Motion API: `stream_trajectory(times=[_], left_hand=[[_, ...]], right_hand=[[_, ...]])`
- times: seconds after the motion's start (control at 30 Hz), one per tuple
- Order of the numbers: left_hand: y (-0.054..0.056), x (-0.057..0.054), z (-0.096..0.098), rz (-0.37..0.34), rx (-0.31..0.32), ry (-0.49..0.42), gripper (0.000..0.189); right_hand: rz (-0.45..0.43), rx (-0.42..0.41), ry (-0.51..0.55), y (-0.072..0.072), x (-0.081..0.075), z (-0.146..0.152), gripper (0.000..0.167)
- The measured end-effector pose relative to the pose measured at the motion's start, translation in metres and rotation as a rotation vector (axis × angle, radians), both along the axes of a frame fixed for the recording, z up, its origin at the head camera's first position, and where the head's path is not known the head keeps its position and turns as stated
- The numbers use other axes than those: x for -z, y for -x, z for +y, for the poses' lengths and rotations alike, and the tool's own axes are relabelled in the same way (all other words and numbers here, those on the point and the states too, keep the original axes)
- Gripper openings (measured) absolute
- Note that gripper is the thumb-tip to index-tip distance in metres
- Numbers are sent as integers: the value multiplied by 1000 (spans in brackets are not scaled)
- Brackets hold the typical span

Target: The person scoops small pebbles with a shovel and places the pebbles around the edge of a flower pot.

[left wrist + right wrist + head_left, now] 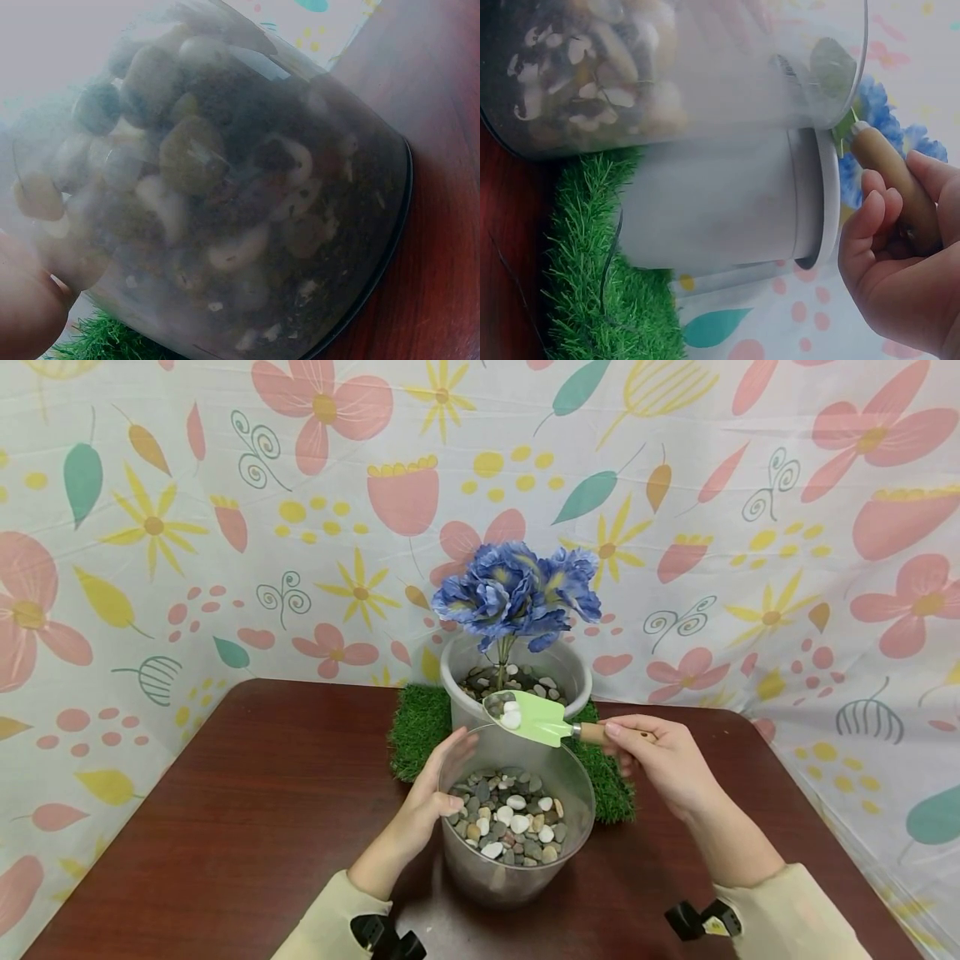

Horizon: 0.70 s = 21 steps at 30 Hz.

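Observation:
My right hand (663, 760) grips the wooden handle of a small light-green trowel (542, 720). Several white and grey pebbles (512, 714) lie on its blade, which is above the far rim of a clear bucket (517, 887). Grey, white and tan pebbles (517, 822) cover the contents of that bucket. My left hand (420, 810) rests against the bucket's left side, fingers extended along the wall and thumb apart from them. In the left wrist view, part of this hand (30, 300) touches the cloudy wall. Behind stands a white pot (712, 202) with blue artificial flowers (513, 593) and pebbles inside.
A green artificial grass mat (422, 735) lies under the white pot. Both containers stand on a dark red-brown table (247, 810). A flower-patterned cloth (300, 552) hangs behind the table and along its right side.

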State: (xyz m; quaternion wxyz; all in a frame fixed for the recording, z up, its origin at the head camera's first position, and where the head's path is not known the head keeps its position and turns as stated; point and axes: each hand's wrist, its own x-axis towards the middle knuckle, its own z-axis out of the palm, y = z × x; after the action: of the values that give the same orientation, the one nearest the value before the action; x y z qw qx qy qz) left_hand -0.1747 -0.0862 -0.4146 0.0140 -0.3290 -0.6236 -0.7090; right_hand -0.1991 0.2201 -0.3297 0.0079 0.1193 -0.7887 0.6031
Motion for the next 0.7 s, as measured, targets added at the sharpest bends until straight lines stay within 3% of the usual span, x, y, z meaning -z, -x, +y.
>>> stream_trajectory(times=[0.7], left_hand=[[0,0,0,-8,-9,7,83]], right_hand=[[-46,9,21,10,-10,-8,15]])
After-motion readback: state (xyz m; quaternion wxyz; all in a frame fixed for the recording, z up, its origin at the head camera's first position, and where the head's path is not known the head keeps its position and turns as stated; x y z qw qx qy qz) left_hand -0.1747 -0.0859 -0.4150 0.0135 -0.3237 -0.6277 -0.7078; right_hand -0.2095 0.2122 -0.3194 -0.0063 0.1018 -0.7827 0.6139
